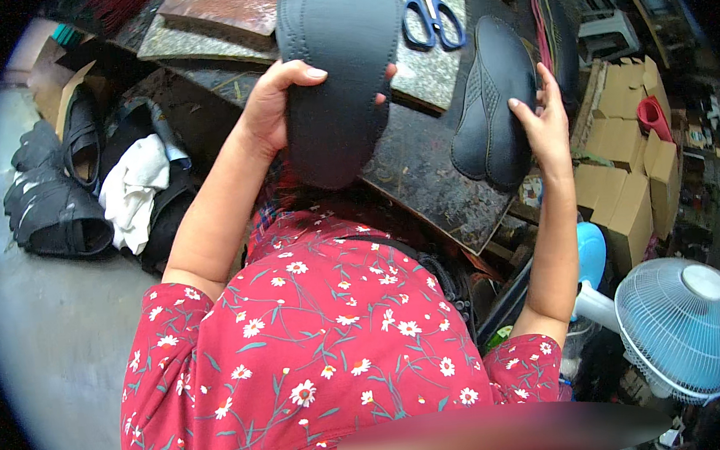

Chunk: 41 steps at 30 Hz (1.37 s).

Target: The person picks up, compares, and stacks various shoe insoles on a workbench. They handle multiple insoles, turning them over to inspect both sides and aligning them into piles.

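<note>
My left hand [270, 105] grips a black shoe sole [340, 83] with a stitched-looking line along its edge. The thumb lies on its face and fingertips show at its far side. To the right, black sole-shaped pieces [494, 100], one with a dimpled patch, lie overlapped over the dark worktable [426, 156]. My right hand [545, 126] is at their right edge, thumb against them and fingers stretched out, holding nothing that I can make out. Blue-handled scissors [434, 23] rest on a speckled stone slab [441, 75] between the hands.
Black shoes [60, 223] and a white cloth [133, 192] are at the left, beside the table. More dark soles with a pink edge [549, 32] stand at the far right. Cardboard boxes [626, 170] and a blue fan [681, 327] are beside my right arm.
</note>
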Available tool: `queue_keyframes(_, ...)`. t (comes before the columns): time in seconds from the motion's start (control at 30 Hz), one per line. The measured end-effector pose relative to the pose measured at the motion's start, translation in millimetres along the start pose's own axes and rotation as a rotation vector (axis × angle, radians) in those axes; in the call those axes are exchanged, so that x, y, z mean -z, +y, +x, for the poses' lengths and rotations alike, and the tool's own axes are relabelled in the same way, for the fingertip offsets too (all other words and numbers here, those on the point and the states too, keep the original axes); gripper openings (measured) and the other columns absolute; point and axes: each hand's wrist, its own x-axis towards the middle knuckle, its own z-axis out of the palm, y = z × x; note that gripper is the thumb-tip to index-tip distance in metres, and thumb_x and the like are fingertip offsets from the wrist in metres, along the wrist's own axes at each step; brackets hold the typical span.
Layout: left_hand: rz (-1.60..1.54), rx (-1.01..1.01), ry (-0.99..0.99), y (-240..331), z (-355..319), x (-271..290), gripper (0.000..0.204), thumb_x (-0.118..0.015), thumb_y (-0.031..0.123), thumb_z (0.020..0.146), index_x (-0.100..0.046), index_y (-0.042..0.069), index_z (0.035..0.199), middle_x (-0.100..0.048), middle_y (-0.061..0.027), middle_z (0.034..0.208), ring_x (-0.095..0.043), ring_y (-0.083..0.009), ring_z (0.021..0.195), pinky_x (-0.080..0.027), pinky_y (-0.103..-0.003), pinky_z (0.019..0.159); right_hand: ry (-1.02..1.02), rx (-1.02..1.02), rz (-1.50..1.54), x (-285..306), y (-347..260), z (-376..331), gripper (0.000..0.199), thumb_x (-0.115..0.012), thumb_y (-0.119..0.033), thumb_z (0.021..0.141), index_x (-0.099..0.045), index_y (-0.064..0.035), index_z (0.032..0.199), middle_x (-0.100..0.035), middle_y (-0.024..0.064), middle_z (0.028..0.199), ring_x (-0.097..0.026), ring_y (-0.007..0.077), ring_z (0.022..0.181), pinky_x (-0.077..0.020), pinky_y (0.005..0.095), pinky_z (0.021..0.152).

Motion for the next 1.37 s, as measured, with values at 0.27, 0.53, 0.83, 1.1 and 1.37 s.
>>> queue_keyframes(0.27, 0.072, -0.019, 0.093, -1, 0, -6, 0.080, -0.059, 0.020, 0.076, -0.033, -0.008, 0.146, -0.049, -0.0324, 0.139, -0.065, -0.0395, 0.110, -0.051, -0.047, 0.101, 0.089, 0.143, -0.578, 2, -15, -59, 0.088, -0.078, -0.047, 0.077, -0.039, -0.0162, 0.150, -0.058, 0.0173, 0.126, -0.059, 0.0345, 0.109, -0.0479, 0.0452, 0.094)
queue_keyframes(0.53, 0.046, -0.009, 0.112, 0, -1, -6, 0.083, -0.062, 0.017, 0.073, -0.033, -0.010, 0.146, -0.049, -0.0319, 0.140, -0.065, -0.0414, 0.109, -0.053, -0.049, 0.098, 0.075, -0.131, 0.201, 23, 9, -45, 0.041, -0.061, -0.018, 0.093, -0.060, -0.0036, 0.131, -0.069, 0.0093, 0.108, -0.062, 0.0125, 0.085, -0.0508, 0.0273, 0.081)
queue_keyframes(0.83, 0.017, -0.038, 0.072, 0, -6, -2, 0.086, -0.063, 0.019, 0.070, -0.033, -0.010, 0.145, -0.046, -0.0297, 0.142, -0.060, -0.0400, 0.117, -0.054, -0.049, 0.098, 0.169, -0.084, 0.148, 19, 18, -50, 0.036, -0.054, -0.020, 0.098, -0.061, -0.0026, 0.129, -0.070, 0.0129, 0.109, -0.065, 0.0169, 0.095, -0.0501, 0.0311, 0.085)
queue_keyframes(1.1, 0.087, -0.176, 0.062, 0, -17, -13, 0.090, -0.065, 0.023, 0.066, -0.035, -0.011, 0.143, -0.051, -0.0281, 0.136, -0.063, -0.0379, 0.111, -0.055, -0.048, 0.095, 0.102, 0.147, -0.555, -10, -15, -64, 0.048, -0.063, -0.041, 0.091, -0.061, -0.0102, 0.128, -0.060, 0.0186, 0.127, -0.056, 0.0355, 0.116, -0.0455, 0.0450, 0.098)
queue_keyframes(1.37, 0.224, -0.269, 0.129, 19, -29, -10, 0.094, -0.067, 0.028, 0.064, -0.034, -0.011, 0.143, -0.058, -0.0273, 0.127, -0.067, -0.0369, 0.102, -0.056, -0.044, 0.093, 0.099, 0.222, -0.660, -29, -25, -68, 0.079, -0.075, -0.058, 0.075, -0.054, -0.0085, 0.134, -0.050, 0.0240, 0.139, -0.048, 0.0406, 0.126, -0.0423, 0.0484, 0.104)
